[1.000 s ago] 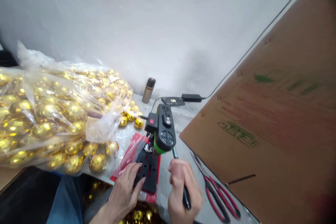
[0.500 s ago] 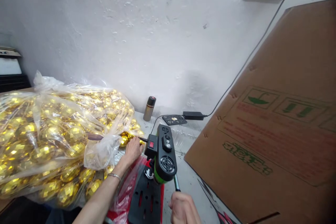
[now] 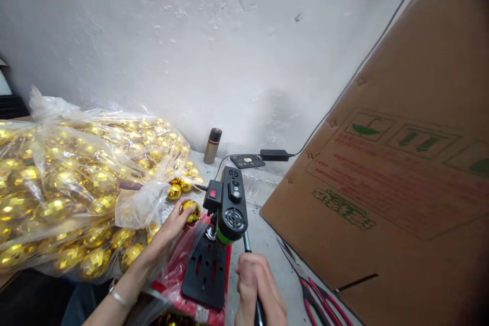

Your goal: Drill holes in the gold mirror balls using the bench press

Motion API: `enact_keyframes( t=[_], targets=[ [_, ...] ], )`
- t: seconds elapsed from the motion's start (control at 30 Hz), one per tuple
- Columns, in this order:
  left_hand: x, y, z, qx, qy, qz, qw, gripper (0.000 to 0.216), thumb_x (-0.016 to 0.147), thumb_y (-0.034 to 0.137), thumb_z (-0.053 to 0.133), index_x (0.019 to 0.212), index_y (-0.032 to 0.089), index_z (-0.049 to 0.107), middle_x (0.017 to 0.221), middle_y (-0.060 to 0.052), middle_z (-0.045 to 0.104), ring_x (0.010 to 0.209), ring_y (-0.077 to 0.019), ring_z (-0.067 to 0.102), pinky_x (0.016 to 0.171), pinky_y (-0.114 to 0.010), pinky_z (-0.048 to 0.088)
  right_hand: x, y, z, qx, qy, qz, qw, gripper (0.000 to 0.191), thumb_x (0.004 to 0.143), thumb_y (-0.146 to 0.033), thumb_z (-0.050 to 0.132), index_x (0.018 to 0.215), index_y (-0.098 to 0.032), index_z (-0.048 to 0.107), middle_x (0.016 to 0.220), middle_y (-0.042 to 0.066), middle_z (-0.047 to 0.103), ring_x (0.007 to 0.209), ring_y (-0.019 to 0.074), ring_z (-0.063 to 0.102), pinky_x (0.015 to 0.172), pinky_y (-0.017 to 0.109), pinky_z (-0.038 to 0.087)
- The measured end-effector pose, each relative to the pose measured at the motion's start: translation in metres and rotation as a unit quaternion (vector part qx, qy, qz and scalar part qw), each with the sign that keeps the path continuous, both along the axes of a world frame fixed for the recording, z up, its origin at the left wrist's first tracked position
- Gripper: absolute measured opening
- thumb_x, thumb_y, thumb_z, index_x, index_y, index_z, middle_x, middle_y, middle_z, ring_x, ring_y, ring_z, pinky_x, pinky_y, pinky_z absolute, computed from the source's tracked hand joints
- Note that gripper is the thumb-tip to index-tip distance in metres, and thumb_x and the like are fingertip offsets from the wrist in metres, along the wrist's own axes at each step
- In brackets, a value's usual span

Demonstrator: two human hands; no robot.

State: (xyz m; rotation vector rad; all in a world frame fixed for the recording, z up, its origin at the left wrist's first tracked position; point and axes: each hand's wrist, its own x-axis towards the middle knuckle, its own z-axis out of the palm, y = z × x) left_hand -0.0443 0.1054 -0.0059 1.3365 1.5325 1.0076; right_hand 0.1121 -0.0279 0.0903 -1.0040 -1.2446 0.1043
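Between the fingers of my left hand (image 3: pixel 176 221) is a shiny gold ball (image 3: pixel 191 212), held just left of a small black bench drill press (image 3: pixel 234 209). My right hand (image 3: pixel 260 290) is wrapped round the drill press's lever handle (image 3: pixel 247 242), near the bottom of the view. The machine has a red switch on its left side and a slotted black base plate (image 3: pixel 204 275) with nothing lying on it. A few loose gold balls (image 3: pixel 174 192) sit on the table behind my left hand.
A big clear bag of gold faceted balls (image 3: pixel 87 178) fills the left. A cardboard box (image 3: pixel 382 173) leans at the right, with red-handled scissors (image 3: pixel 321 300) before it. A spray can (image 3: pixel 212 146), a phone (image 3: pixel 247 161) and a power adapter (image 3: pixel 275 155) are by the wall.
My left hand has drawn back from the loose balls towards me with a gold ball in its fingers. My right hand stays at the lever. The whole view has shifted slightly.
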Motion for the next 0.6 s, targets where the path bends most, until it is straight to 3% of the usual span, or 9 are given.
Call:
enact_keyframes(
  t=[0.1, 0.23, 0.43, 0.6],
  targets=[
    [0.0, -0.05, -0.027, 0.006, -0.12, -0.01, 0.993, 0.063, 0.097, 0.071, 0.056, 0.136, 0.021, 0.054, 0.118, -0.011, 0.08, 0.101, -0.0265, 0.08, 0.088, -0.039, 0.064, 0.013, 0.003, 0.003, 0.031, -0.075, 0.042, 0.996, 0.03, 0.107, -0.006, 0.047, 0.083, -0.023, 0.053, 0.074, -0.003, 0.054, 0.061, 0.0095, 0.052, 0.059, 0.023, 0.041],
    [0.014, -0.09, -0.058, 0.069, -0.08, -0.025, 0.994, 0.054, 0.095, 0.061, 0.066, 0.13, 0.022, 0.055, 0.12, -0.013, 0.081, 0.111, -0.0308, 0.079, 0.098, -0.046, 0.064, 0.022, 0.004, 0.006, 0.035, -0.13, 0.05, 0.99, 0.026, 0.106, -0.006, 0.047, 0.088, -0.023, 0.054, 0.074, -0.003, 0.055, 0.062, 0.0091, 0.055, 0.058, 0.021, 0.044],
    [0.03, -0.092, -0.066, 0.217, 0.07, -0.042, 0.973, 0.049, 0.094, 0.041, 0.072, 0.14, 0.026, 0.059, 0.13, -0.015, 0.078, 0.118, -0.0352, 0.078, 0.1, -0.054, 0.066, 0.021, 0.001, 0.009, 0.028, -0.141, 0.043, 0.989, 0.025, 0.105, -0.006, 0.047, 0.089, -0.023, 0.055, 0.076, -0.003, 0.056, 0.064, 0.0089, 0.056, 0.058, 0.02, 0.045],
    [0.029, -0.086, -0.062, 0.267, 0.125, -0.058, 0.954, 0.049, 0.092, 0.031, 0.072, 0.139, 0.025, 0.061, 0.127, -0.014, 0.079, 0.116, -0.0348, 0.078, 0.098, -0.052, 0.067, 0.024, -0.001, 0.002, 0.022, -0.143, 0.047, 0.988, 0.025, 0.105, -0.005, 0.047, 0.088, -0.023, 0.054, 0.077, -0.003, 0.056, 0.065, 0.0092, 0.057, 0.059, 0.021, 0.046]
  ],
)
